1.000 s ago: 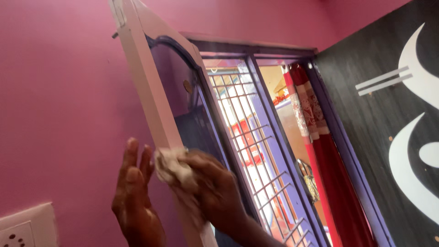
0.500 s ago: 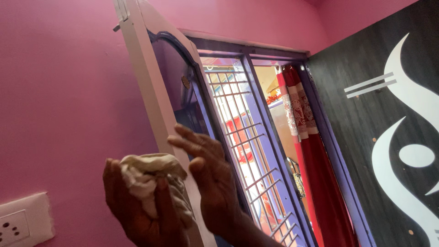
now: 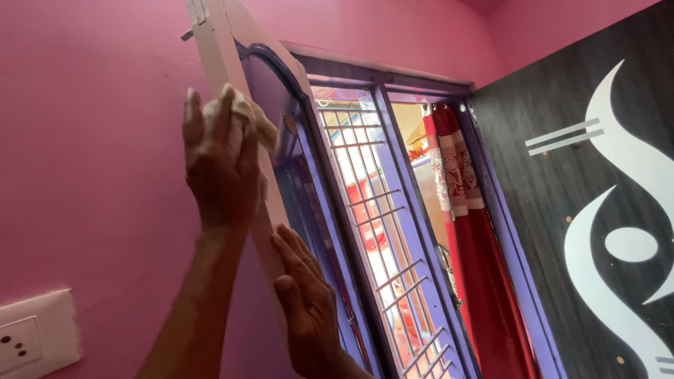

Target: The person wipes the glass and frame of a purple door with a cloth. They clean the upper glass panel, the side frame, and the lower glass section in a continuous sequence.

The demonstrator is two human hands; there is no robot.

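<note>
Pink wall [image 3: 84,175] filled the left of the view, with a white socket plate [image 3: 31,340] low on it. An open window shutter [image 3: 232,84], white-edged with a purple panel, leaned out from the wall. The left hand [image 3: 217,158] was raised high on a nearly straight forearm, its back to the camera and fingers spread upward, pressing a crumpled pale cloth [image 3: 246,116] flat against the shutter's white edge. The right hand [image 3: 305,309] sat lower, open with fingers together and pointing up, palm laid against the same edge and holding nothing. Beyond stood a purple window grille [image 3: 382,231], a red curtain [image 3: 467,231], and a black panel with white curves [image 3: 604,210].
</note>
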